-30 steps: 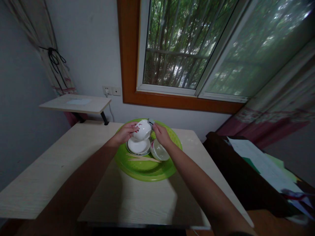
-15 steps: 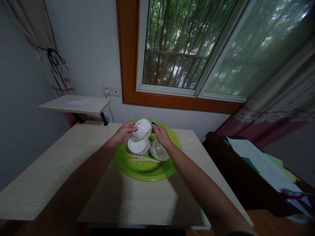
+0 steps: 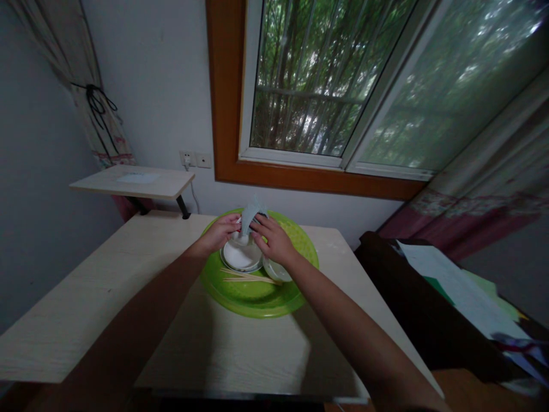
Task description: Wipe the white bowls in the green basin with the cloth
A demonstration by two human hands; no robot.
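My left hand (image 3: 221, 232) is closed on the rim of a white bowl (image 3: 241, 239) with red marks, held tilted above the basin. A grey-blue cloth (image 3: 252, 216) drapes over the bowl's outside, and my right hand (image 3: 274, 240) presses it there with bent fingers. Most of the bowl is hidden behind the cloth and my right hand. Below it, stacked white dishes (image 3: 242, 256) sit in a green plastic basin (image 3: 257, 306). Another bowl (image 3: 277, 271) leans to their right, partly covered by my right hand. Several wooden chopsticks (image 3: 249, 276) lie in front of the dishes.
The basin stands on a pale wooden table (image 3: 171, 320). At the left a small raised shelf (image 3: 132, 180) carries a sheet of paper. A dark piece of furniture (image 3: 398, 297) with papers stands right of the table. The window (image 3: 313, 97) is behind.
My right hand has moved left, from the bowl's right side to over it, bringing the cloth across its outside. My left hand keeps its hold on the bowl.
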